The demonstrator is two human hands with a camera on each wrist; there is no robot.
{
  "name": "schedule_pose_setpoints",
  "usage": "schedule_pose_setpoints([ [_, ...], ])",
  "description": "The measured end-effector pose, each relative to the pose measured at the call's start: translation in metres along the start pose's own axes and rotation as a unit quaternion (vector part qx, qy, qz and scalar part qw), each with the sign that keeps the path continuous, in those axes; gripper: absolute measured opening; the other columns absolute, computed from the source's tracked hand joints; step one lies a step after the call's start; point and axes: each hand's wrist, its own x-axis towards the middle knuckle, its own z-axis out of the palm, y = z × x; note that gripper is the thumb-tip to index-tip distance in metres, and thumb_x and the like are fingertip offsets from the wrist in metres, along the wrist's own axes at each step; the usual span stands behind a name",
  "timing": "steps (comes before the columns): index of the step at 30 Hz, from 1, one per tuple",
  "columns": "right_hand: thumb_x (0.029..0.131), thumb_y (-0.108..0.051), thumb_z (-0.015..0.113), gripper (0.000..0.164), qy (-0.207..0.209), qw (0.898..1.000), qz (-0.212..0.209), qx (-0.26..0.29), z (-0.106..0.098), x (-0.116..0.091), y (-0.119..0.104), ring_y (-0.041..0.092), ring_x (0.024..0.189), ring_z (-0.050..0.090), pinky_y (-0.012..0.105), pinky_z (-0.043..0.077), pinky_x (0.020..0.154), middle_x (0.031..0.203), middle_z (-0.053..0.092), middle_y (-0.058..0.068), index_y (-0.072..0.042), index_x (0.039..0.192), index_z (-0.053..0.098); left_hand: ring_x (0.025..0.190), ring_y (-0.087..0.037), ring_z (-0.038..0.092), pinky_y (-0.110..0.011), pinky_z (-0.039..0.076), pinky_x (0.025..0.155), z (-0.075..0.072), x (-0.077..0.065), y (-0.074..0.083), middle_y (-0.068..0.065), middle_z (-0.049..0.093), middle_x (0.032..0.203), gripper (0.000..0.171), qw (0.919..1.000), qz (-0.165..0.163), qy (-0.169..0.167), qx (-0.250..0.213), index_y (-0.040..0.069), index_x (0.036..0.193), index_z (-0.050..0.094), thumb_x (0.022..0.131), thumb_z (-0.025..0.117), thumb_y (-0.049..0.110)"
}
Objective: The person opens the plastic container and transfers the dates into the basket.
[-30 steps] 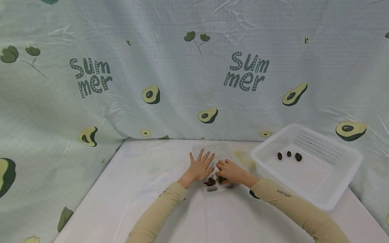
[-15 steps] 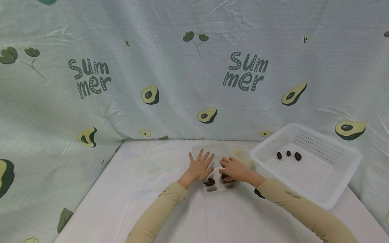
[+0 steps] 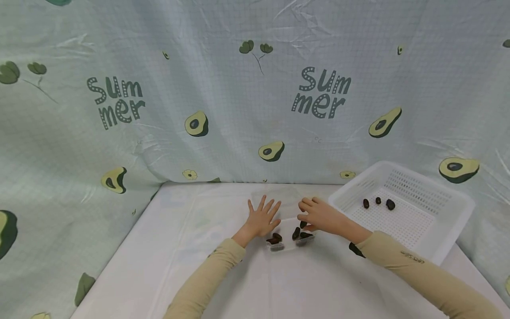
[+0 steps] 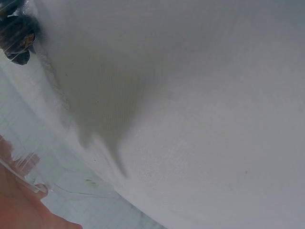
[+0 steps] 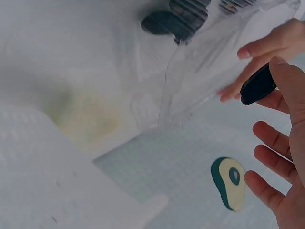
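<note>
My left hand (image 3: 260,219) lies spread, fingers straight, on a clear plastic box (image 3: 286,228) with its lid folded back. In the left wrist view, only part of this hand (image 4: 24,205) shows at the lower left corner. Thumb and index finger of my right hand (image 3: 323,216) pinch a dark, oval, date-like fruit (image 5: 257,86) just above the box's right side. The other right fingers stay loosely bent. Similar fruits lie in the box: a brown cluster (image 3: 274,239) on the left, darker ones (image 3: 296,233) on the right.
Right of the box stands a white perforated plastic basket (image 3: 418,190) with three dark fruits (image 3: 390,204) inside. My right forearm passes in front of its near side. A white cover lies on the table (image 3: 207,230); a printed avocado curtain (image 3: 235,88) hangs behind.
My right hand has moved right, from over the fruits in the box, and now holds one fruit above them. The left hand has stayed in place.
</note>
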Motion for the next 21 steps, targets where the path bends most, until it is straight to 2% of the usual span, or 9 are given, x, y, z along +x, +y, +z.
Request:
schedule_pose_setpoints([
  [13, 0.065, -0.041, 0.073, 0.035, 0.053, 0.998, 0.036, -0.009, -0.023, -0.046, 0.047, 0.018, 0.076, 0.042, 0.030, 0.036, 0.061, 0.081, 0.045, 0.004, -0.016, 0.075, 0.050, 0.139, -0.031, 0.006, -0.068, 0.007, 0.098, -0.001, -0.001, 0.002, -0.005, 0.022, 0.149, 0.057, 1.0000, 0.007, 0.004, 0.001, 0.022, 0.145, 0.014, 0.095, 0.029, 0.045],
  [15, 0.074, -0.042, 0.065, 0.031, 0.056, 0.998, 0.039, -0.010, -0.026, -0.054, 0.054, 0.019, 0.076, 0.042, 0.030, 0.035, 0.059, 0.081, 0.046, 0.005, -0.014, 0.076, 0.050, 0.139, -0.032, 0.007, -0.069, 0.007, 0.098, -0.001, -0.001, 0.002, -0.006, 0.023, 0.148, 0.056, 1.0000, 0.007, 0.005, -0.002, 0.022, 0.144, 0.016, 0.095, 0.030, 0.045],
  [18, 0.091, -0.046, 0.039, 0.038, 0.061, 0.997, 0.047, -0.014, -0.030, -0.065, 0.064, 0.021, 0.076, 0.043, 0.031, 0.035, 0.059, 0.081, 0.046, 0.006, -0.013, 0.076, 0.050, 0.139, -0.032, 0.005, -0.068, 0.007, 0.098, -0.002, -0.002, 0.002, -0.005, 0.022, 0.149, 0.056, 1.0000, 0.004, 0.002, -0.005, 0.022, 0.145, 0.015, 0.095, 0.029, 0.045],
  [21, 0.096, -0.045, 0.013, 0.053, 0.072, 0.995, 0.060, -0.017, -0.030, -0.076, 0.073, 0.022, 0.075, 0.042, 0.032, 0.035, 0.057, 0.081, 0.046, 0.007, -0.013, 0.076, 0.051, 0.139, -0.033, 0.005, -0.068, 0.007, 0.098, -0.002, -0.002, 0.003, -0.005, 0.022, 0.149, 0.057, 1.0000, 0.004, 0.002, -0.005, 0.022, 0.145, 0.016, 0.095, 0.029, 0.045],
])
